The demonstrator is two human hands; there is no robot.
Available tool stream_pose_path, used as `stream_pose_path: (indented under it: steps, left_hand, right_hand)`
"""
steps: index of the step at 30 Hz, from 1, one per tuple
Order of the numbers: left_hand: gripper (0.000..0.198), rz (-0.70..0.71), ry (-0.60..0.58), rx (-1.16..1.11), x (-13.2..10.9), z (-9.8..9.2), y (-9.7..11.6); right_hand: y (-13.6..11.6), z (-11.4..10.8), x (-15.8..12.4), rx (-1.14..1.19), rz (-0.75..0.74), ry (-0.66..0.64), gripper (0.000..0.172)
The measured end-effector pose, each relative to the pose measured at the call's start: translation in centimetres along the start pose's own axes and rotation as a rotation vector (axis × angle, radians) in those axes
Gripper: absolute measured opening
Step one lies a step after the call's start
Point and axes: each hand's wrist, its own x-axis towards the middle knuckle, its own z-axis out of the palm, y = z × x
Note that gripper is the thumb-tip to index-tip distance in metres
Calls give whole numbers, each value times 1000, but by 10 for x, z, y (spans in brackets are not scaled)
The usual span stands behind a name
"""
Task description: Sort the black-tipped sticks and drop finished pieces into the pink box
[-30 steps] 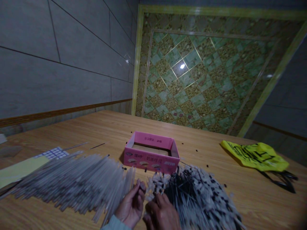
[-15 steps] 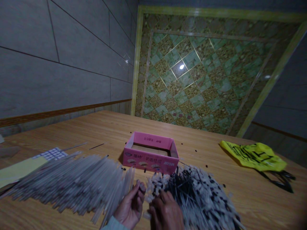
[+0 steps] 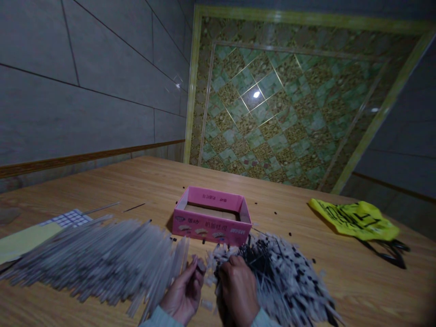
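Observation:
My left hand [image 3: 184, 290] sits near the table's front edge, its fingers curled in a pinch beside a large heap of thin clear tubes [image 3: 98, 259]. What its fingertips hold is too small to name. My right hand [image 3: 236, 288] is closed, knuckles up, with its fingers dug into a second heap of thin rods with black and white ends [image 3: 282, 277]. What it grips there is hidden. The two hands are close together, almost touching.
An open pink cardboard box [image 3: 213, 227] stands just behind the hands. A yellow plastic bag [image 3: 354, 219] lies at the right with black scissors [image 3: 388, 252] by it. Yellow and gridded papers [image 3: 41, 227] lie at the left. Small black bits dot the wooden table [image 3: 163, 181].
My right hand has moved up and forward into the rod heap. The left hand has shifted a little. The view has drifted slightly.

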Motion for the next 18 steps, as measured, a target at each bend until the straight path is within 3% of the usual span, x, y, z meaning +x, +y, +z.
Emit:
stream_pose_path:
  steps: [5,18]
  left_hand:
    - [22,3,11,13,1,-1,0]
    - [20,56,69,70,-3,6,-2]
  right_hand:
    - [-3,8,11,-23,-10,-35,11]
    - [-10,11,17,-109,5,-75,15]
